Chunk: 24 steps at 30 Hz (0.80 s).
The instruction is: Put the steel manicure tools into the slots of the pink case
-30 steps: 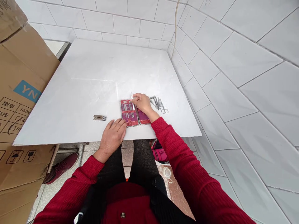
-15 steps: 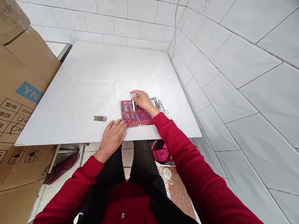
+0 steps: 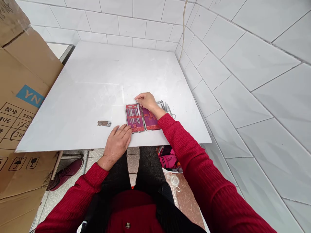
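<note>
Head view, single.

Case (image 3: pixel 138 129): open, both halves flat on the table (image 3: pixel 97 71), just below the centre of the frame. Left half: a row of slim tools (image 3: pixel 133 112) under a red band. Right half: purple lining, red loops.

Right hand (image 3: pixel 147 101): over the top edge of the case, near the hinge; thumb and fingertips close together at the upper end of a pale tool (image 3: pixel 139 110), rightmost in the left half. Clamped on it or merely touching: cannot tell.

Left hand (image 3: pixel 117 139): palm down, fingers extended side by side, tips resting on the lower left corner of the case; clamped on nothing.

Step in hand, as judged: fine handling of the pale tool at its slot, the case steadied from the lower left.

Next move, as judged: calls for a light pinch in line with the slot, the case kept still, the neighbouring tools undisturbed.

Loose items: clippers (image 3: pixel 104 123), left of the case, well apart; scissors (image 3: pixel 171 113), right of it.

Hidden: part of the right half, behind the right wrist; some loose tools (image 3: pixel 161 103) beside the scissors, partly covered.

Cut off: carton (image 3: pixel 29 71), at the left edge.

Hard to make out: the pale tool, perhaps a file; too small to be sure.
</note>
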Available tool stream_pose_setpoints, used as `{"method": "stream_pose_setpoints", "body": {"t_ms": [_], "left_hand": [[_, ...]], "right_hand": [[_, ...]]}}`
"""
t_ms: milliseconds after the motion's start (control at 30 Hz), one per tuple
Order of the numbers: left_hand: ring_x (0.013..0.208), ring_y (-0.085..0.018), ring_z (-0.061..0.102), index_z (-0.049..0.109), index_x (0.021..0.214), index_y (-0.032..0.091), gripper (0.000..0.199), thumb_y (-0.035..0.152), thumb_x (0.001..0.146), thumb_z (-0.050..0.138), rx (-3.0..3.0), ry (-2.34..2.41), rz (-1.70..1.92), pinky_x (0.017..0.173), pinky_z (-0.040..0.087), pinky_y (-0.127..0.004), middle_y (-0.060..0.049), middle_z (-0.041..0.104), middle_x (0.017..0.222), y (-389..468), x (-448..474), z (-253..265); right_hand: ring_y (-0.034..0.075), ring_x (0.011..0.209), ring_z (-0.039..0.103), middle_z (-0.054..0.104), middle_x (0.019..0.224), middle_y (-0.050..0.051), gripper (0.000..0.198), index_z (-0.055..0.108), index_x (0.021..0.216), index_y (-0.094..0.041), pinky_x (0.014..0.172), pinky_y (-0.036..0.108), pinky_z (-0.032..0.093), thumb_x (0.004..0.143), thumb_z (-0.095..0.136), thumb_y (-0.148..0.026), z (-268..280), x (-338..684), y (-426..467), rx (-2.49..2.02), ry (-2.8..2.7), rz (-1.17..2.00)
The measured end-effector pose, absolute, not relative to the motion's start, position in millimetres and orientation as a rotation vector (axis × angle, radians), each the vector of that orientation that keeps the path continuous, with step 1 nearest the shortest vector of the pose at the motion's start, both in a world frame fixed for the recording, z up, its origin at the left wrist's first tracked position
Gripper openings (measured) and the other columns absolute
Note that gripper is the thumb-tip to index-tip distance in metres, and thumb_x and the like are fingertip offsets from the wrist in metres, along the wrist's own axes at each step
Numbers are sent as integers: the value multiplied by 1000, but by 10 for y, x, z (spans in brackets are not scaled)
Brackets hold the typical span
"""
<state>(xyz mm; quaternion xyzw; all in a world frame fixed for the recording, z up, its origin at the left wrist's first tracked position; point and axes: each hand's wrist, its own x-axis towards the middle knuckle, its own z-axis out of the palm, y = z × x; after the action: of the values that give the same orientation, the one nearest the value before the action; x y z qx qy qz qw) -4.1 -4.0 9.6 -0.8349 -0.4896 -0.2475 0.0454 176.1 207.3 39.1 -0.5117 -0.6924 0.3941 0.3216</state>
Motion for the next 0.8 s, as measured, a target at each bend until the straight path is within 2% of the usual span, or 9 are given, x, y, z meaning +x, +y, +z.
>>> {"method": "stream_pose_setpoints", "body": {"t_ms": [167, 267, 333, 467, 567, 800], "left_hand": [[125, -28, 66, 69, 125, 21, 31, 21, 104, 46, -2527, -1515, -774, 111, 47, -51, -10, 73, 131, -41, -26, 152], [122, -27, 67, 69, 123, 20, 29, 26, 106, 46, -2495, -1566, -786, 114, 44, -53, -12, 69, 138, -4, -20, 238], [132, -31, 60, 69, 123, 19, 30, 32, 106, 48, -2492, -1591, -744, 117, 40, -57, -14, 63, 145, 58, -38, 283], [141, -39, 51, 64, 133, 17, 45, 46, 101, 58, -2559, -1590, -694, 121, 33, -66, -17, 62, 146, 228, -133, 289], [144, -40, 48, 58, 142, 16, 59, 54, 97, 62, -2629, -1547, -665, 122, 29, -67, -17, 61, 148, 314, -200, 253], [140, -39, 52, 56, 146, 17, 64, 61, 99, 56, -2645, -1522, -665, 124, 26, -67, -16, 61, 147, 340, -227, 227]], "right_hand": [[13, 68, 64, 73, 79, 1, 17, 79, 91, -16, 74, 29, 55, 82, 64, -16, 365, 1739, 2065, -1359, -1832, 979], [14, 72, 64, 73, 80, 0, 21, 80, 95, -16, 77, 29, 54, 80, 64, -15, 354, 1730, 2059, -1382, -1839, 958], [14, 72, 64, 72, 79, 0, 24, 80, 98, -15, 77, 29, 54, 80, 64, -15, 355, 1734, 2054, -1375, -1843, 958], [15, 77, 66, 74, 82, 1, 21, 80, 93, -16, 81, 30, 55, 81, 63, -15, 394, 1748, 2034, -1347, -1860, 987], [15, 78, 68, 76, 85, 2, 20, 80, 90, -16, 84, 31, 55, 83, 62, -13, 435, 1752, 2014, -1349, -1860, 995], [14, 74, 68, 76, 82, 1, 14, 78, 83, -16, 77, 27, 54, 87, 64, -17, 450, 1718, 2057, -1395, -1874, 936]]}}
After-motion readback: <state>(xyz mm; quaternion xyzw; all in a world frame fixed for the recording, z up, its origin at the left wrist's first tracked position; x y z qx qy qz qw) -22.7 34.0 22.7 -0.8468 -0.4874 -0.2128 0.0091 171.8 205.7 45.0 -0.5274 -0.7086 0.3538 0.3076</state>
